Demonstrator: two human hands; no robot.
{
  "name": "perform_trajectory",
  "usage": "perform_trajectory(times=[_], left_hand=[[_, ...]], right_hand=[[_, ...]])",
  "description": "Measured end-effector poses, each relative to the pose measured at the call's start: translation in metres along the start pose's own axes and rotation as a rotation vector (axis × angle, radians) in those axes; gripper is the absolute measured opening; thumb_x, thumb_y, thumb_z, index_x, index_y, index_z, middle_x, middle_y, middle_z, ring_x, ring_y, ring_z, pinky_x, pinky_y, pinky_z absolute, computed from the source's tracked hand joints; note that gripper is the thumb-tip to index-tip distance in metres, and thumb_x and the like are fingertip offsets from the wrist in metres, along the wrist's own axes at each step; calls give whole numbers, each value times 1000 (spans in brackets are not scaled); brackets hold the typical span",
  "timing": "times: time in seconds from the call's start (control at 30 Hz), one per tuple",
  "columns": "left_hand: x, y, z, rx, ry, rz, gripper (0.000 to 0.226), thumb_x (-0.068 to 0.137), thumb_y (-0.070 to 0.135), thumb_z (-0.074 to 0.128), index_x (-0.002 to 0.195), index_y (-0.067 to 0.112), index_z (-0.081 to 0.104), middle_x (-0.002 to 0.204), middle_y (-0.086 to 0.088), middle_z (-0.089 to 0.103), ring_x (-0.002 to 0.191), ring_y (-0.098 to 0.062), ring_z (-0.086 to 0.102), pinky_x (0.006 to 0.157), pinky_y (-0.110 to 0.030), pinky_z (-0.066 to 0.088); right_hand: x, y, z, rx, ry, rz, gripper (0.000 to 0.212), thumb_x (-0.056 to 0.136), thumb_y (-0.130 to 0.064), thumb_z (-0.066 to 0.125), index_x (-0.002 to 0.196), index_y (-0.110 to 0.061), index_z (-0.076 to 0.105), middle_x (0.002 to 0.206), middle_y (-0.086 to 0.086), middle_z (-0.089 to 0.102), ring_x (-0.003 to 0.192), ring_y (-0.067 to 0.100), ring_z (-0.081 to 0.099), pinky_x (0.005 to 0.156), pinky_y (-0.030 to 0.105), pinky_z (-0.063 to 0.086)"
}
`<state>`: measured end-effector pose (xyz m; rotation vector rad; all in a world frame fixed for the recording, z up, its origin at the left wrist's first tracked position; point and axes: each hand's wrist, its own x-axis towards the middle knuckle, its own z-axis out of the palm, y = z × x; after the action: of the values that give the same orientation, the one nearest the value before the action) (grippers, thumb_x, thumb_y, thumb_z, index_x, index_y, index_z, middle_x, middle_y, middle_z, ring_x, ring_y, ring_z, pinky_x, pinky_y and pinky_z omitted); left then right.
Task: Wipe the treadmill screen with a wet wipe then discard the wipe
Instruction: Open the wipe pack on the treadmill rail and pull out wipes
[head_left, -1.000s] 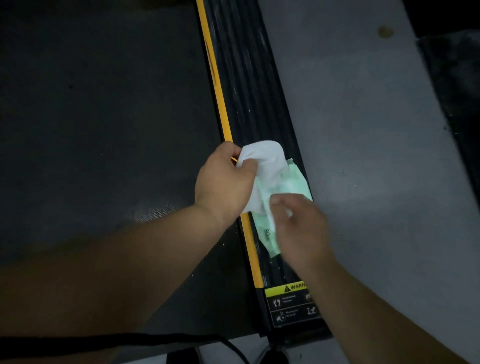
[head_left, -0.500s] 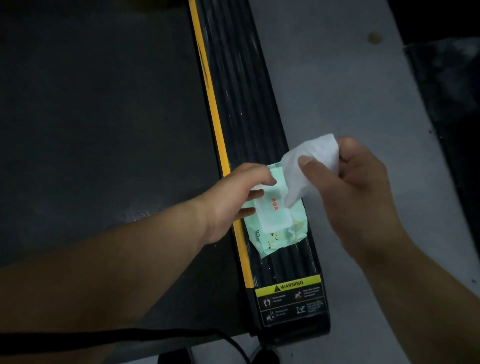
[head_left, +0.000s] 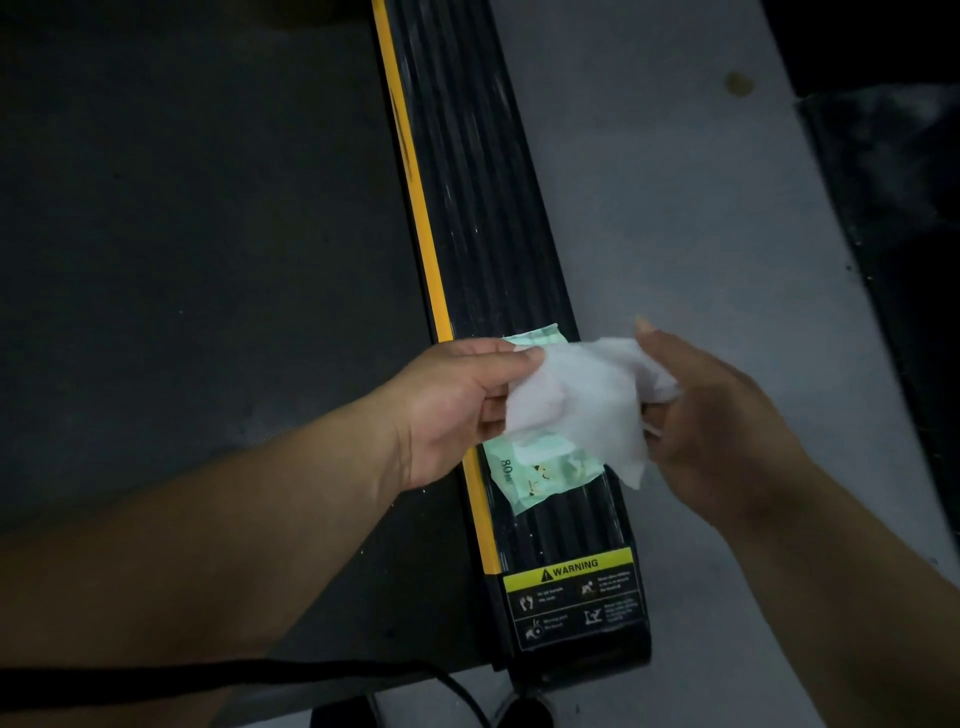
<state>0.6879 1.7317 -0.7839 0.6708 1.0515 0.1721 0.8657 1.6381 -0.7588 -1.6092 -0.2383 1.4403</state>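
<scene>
Pinching the nine o'clock edge of the crumpled white wet wipe (head_left: 579, 397), the left hand (head_left: 452, 410) stretches it across to the right hand (head_left: 711, 415), gripping its three o'clock edge, above the green wipe packet (head_left: 540, 467) on the ribbed black treadmill side rail (head_left: 467, 182).

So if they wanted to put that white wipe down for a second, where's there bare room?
The grey floor right of the side rail is bare, as is the dark belt left of the yellow stripe. It's crowded around the green wipe pack, where the left hand and right hand hold the wipe.
</scene>
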Motion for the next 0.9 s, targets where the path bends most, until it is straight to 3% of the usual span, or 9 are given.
perform_trajectory(times=[0.07, 0.13, 0.23, 0.3, 0.37, 0.57, 0.73, 0.83, 0.9], left_hand=[[-1, 0, 2, 42, 64, 28, 17, 95, 24, 69, 106, 10, 70, 94, -7, 74, 85, -20, 67, 81, -34, 52], [-1, 0, 2, 73, 126, 66, 18, 95, 23, 69, 104, 8, 72, 95, -8, 76, 86, -21, 68, 86, -39, 56], [-2, 2, 2, 120, 182, 126, 14, 96, 22, 69, 99, 8, 72, 96, -7, 77, 84, -20, 71, 88, -39, 59], [-3, 2, 3, 115, 215, 146, 15, 97, 21, 68, 101, 7, 72, 99, -9, 78, 85, -22, 72, 86, -40, 60], [-2, 3, 3, 121, 270, 162, 16, 96, 20, 69, 105, 8, 71, 105, -13, 77, 92, -27, 74, 88, -42, 61], [-6, 5, 1, 181, 269, 234, 36, 96, 21, 71, 131, 29, 64, 108, -7, 75, 99, -21, 74, 94, -36, 58], [-12, 10, -3, 391, 206, 307, 27, 90, 9, 75, 116, 18, 74, 100, 0, 78, 93, -10, 74, 82, -22, 59], [-14, 8, -5, 592, 242, 377, 18, 88, 8, 77, 104, 18, 77, 94, 3, 77, 88, -8, 74, 80, -28, 62], [-15, 6, -5, 679, 307, 435, 10, 89, 15, 78, 96, 21, 77, 88, 5, 75, 82, -6, 72, 74, -28, 62]], right_hand=[[2, 8, -1, 65, 65, 3, 32, 91, -26, 73, 116, -9, 64, 112, 19, 73, 97, 29, 75, 73, 34, 58], [3, 9, 0, 91, 234, 0, 41, 91, -16, 74, 127, -15, 56, 103, 12, 70, 75, 15, 75, 62, 27, 59], [4, 7, -6, 125, 251, -59, 40, 91, -23, 76, 122, -19, 52, 87, -2, 70, 63, 10, 73, 53, 26, 54], [4, 8, -5, 74, 173, -70, 42, 90, -29, 77, 121, -22, 49, 84, -5, 72, 74, 13, 74, 64, 34, 55], [2, 10, -4, -1, 153, -54, 51, 90, -22, 76, 134, -25, 52, 103, 4, 73, 93, 19, 75, 76, 36, 58], [0, 10, -8, 25, 139, -155, 29, 91, -8, 70, 116, -24, 70, 83, -3, 74, 89, 16, 72, 75, 32, 59], [-4, 11, -9, -293, 149, -301, 37, 83, 3, 76, 112, -19, 73, 93, -6, 75, 78, 1, 70, 68, 13, 54], [-4, 15, -14, -578, 237, -383, 26, 85, -6, 77, 103, -24, 77, 86, -7, 70, 67, 3, 63, 62, 18, 47], [-2, 16, -15, -684, 276, -448, 16, 88, -12, 75, 92, -27, 78, 92, -3, 66, 75, 8, 61, 67, 22, 44]])
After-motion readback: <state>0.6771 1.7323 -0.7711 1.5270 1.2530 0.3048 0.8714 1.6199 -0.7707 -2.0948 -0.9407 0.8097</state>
